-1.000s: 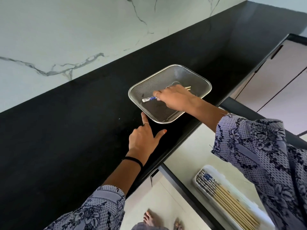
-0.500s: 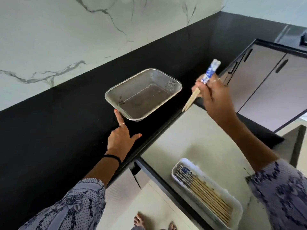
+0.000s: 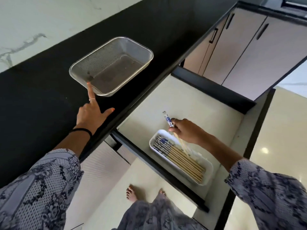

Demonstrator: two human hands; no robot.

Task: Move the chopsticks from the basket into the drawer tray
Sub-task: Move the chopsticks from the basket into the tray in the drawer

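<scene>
Now the open cream-lined drawer (image 3: 191, 103) sits at right, below the black countertop (image 3: 41, 97). On the countertop, the rectangular steel mesh basket (image 3: 132, 45) is empty. The white oblong tray (image 3: 210, 170) in the drawer holds many chopsticks. Half a second ago the right hand (image 3: 186, 131) was level with the countertop; it has dropped over the tray's far end, pinching the blue-patterned bamboo chopsticks (image 3: 169, 121), tips tilted into the tray. The left hand (image 3: 90, 112) stays put, forefinger straight, touching the basket's near-left corner.

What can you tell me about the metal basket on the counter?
The basket is a shallow rectangle of fine silver wire mesh with rounded corners and a solid rim. It stands upright on the black counter, near its front edge, and holds no chopsticks. The left hand touches its near corner with the forefinger.
</scene>
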